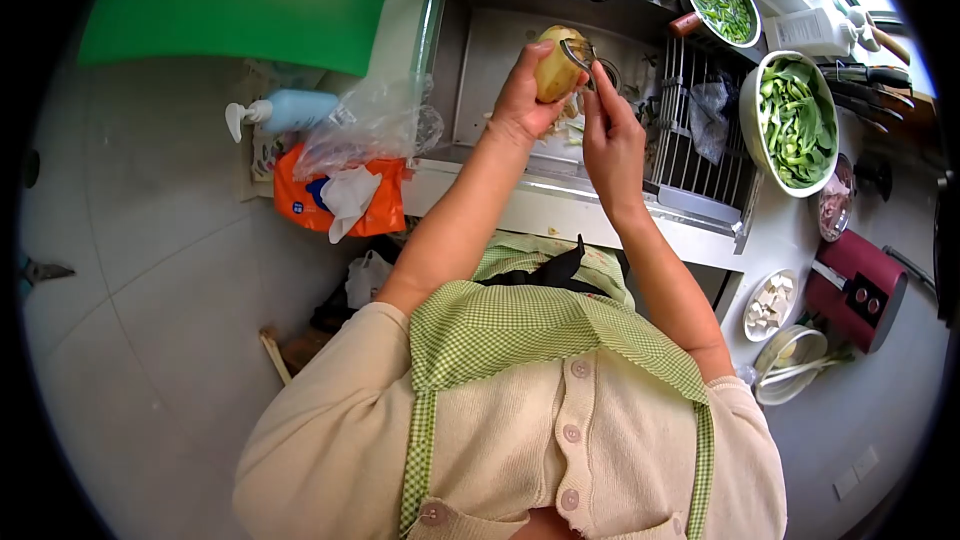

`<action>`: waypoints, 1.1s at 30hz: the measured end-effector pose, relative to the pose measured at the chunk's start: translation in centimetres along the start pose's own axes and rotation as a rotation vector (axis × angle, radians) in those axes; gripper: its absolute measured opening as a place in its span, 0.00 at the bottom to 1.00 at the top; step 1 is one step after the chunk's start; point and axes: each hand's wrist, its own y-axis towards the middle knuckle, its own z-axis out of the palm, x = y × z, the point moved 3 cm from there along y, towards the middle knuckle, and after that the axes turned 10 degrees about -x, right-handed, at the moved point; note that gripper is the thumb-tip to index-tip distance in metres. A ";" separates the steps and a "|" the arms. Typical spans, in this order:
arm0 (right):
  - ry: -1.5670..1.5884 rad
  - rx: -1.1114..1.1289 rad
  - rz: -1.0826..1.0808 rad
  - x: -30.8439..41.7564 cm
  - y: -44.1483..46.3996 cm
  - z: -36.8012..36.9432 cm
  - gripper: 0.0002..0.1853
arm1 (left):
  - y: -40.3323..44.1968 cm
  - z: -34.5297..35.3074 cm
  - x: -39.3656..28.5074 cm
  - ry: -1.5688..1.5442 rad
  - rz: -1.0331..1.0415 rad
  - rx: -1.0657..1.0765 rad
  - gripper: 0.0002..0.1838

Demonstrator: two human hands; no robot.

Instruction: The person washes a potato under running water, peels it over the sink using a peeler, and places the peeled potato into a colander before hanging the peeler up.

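Over the sink (490,70), my left hand (525,100) is closed around a potato (557,72), much of its surface pale yellow with a few brown patches. My right hand (613,135) grips a peeler (578,53), whose metal head rests against the potato's upper right side. The peeler's handle is mostly hidden in my fingers. Below the potato, pale scraps (570,128) lie on the sink floor, partly covered by my hands.
A wire rack (680,150) spans the sink's right side. Beyond it stand a bowl of leafy greens (797,120), a pot of chopped green vegetables (722,15) and a plate of white cubes (770,305). Left are an orange wipes pack (300,205) and a blue pump bottle (300,110).
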 end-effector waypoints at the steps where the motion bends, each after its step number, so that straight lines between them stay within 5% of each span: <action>1: 0.000 -0.002 0.002 -0.2 -0.2 -0.1 0.18 | 0.0 0.0 0.1 0.020 -0.012 -0.009 0.24; 12: 0.002 0.116 0.007 -1.9 -6.2 0.4 0.21 | 1.7 -0.2 -1.3 -0.115 0.097 -0.178 0.28; 15: 0.258 0.287 0.593 -4.0 -6.0 0.2 0.19 | 1.9 -0.6 -1.9 -0.102 0.043 -0.100 0.29; 16: 0.285 0.214 0.624 -4.5 -5.7 0.1 0.19 | 2.0 -0.6 -2.1 -0.101 0.044 -0.099 0.29; 20: 0.119 0.032 0.205 -2.6 -1.8 -0.8 0.18 | 2.3 -0.7 -2.0 -0.035 0.090 -0.097 0.29; 25: -0.044 0.083 -0.083 -1.4 -0.2 0.2 0.21 | 2.3 -0.6 -1.1 0.054 0.149 -0.125 0.29; 33: -0.152 0.157 -0.106 -1.6 -3.7 -0.4 0.21 | 2.1 -2.0 0.4 0.003 0.049 -0.204 0.30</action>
